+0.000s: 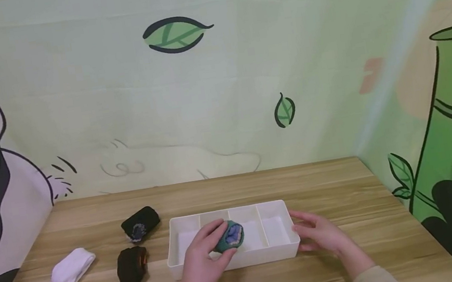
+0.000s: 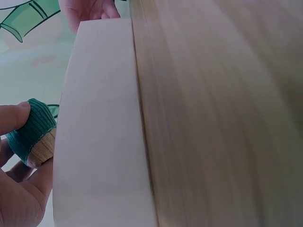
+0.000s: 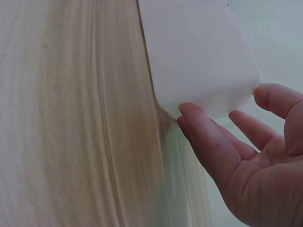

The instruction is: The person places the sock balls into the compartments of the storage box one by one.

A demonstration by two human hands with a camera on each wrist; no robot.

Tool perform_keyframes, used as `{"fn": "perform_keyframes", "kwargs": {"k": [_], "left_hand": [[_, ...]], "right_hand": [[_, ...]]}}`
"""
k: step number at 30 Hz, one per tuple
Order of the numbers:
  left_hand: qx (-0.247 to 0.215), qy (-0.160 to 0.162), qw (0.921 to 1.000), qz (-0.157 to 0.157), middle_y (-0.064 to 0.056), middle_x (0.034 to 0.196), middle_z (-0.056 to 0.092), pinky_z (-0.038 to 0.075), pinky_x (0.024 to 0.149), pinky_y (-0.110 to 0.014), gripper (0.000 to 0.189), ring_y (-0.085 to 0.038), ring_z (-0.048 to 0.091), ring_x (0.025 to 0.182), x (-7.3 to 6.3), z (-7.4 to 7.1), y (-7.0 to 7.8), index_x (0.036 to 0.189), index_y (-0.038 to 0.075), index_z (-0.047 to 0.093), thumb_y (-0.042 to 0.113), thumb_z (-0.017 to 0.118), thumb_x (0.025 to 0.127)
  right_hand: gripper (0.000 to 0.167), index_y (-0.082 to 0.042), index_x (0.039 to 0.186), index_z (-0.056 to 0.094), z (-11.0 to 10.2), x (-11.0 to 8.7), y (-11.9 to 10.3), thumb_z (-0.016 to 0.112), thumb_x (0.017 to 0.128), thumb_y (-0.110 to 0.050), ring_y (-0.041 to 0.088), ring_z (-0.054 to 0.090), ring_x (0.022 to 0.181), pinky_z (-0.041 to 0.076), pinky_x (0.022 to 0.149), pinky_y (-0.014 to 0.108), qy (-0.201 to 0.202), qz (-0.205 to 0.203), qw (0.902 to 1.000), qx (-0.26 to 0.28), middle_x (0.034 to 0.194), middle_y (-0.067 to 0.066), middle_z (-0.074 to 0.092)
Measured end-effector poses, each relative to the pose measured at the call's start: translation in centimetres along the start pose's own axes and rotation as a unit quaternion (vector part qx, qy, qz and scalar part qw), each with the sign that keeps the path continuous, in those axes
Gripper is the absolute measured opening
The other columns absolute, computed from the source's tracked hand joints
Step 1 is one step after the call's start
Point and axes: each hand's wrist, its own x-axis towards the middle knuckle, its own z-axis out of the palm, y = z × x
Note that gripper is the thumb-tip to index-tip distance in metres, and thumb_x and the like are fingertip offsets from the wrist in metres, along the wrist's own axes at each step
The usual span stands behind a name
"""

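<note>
On the wood-grained tabletop [image 1: 319,180], a smooth, white, rectangular compartment tray [image 1: 265,255] is touched at its right end by the loosely spread right hand [image 1: 322,233]. By the left hand [image 1: 201,256], above the tray, a rolled, ribbed green sock [image 1: 233,235] is pinched.

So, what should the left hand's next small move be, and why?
Probably lower the green rolled sock into a middle compartment: the left hand holds it over the white box, while the right hand touches the box's right end, apparently steadying it.
</note>
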Motion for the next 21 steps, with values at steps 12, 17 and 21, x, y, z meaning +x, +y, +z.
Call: {"fn": "perform_keyframes", "kwargs": {"k": [12, 17, 21], "left_hand": [[-0.011, -0.008, 0.9999, 0.005, -0.010, 0.126, 0.063, 0.057, 0.075, -0.026, 0.051, -0.029, 0.062, 0.110, 0.9, 2.7, 0.8, 0.120, 0.002, 0.071, -0.001, 0.087, 0.071], [-0.025, -0.009, 0.9996, -0.004, -0.013, 0.125, 0.064, 0.057, 0.076, -0.027, 0.051, -0.029, 0.062, 0.110, 1.5, 3.6, 1.4, 0.120, 0.000, 0.071, -0.001, 0.086, 0.071], [-0.028, -0.014, 0.9994, -0.016, -0.013, 0.125, 0.064, 0.057, 0.077, -0.028, 0.050, -0.028, 0.063, 0.109, 2.0, 4.4, 1.9, 0.120, 0.000, 0.070, 0.002, 0.086, 0.073]], "right_hand": [[0.064, 0.010, 0.150, 0.025, -0.1, 0.0, 0.1, 0.058, 0.100, -0.012, 0.027, 0.061, 0.108, 0.055, 0.084, 0.049, -0.007, -0.003, 1.0000, 0.004, 0.138, 0.035, 0.047], [0.064, 0.011, 0.150, 0.026, -0.1, 0.1, 0.2, 0.059, 0.100, -0.013, 0.028, 0.061, 0.109, 0.055, 0.084, 0.049, -0.007, -0.004, 1.0000, 0.005, 0.139, 0.036, 0.045], [0.064, 0.011, 0.149, 0.026, -0.1, 0.1, 0.2, 0.060, 0.099, -0.012, 0.028, 0.061, 0.110, 0.055, 0.084, 0.049, -0.006, -0.007, 0.9999, 0.009, 0.138, 0.036, 0.046]]}}
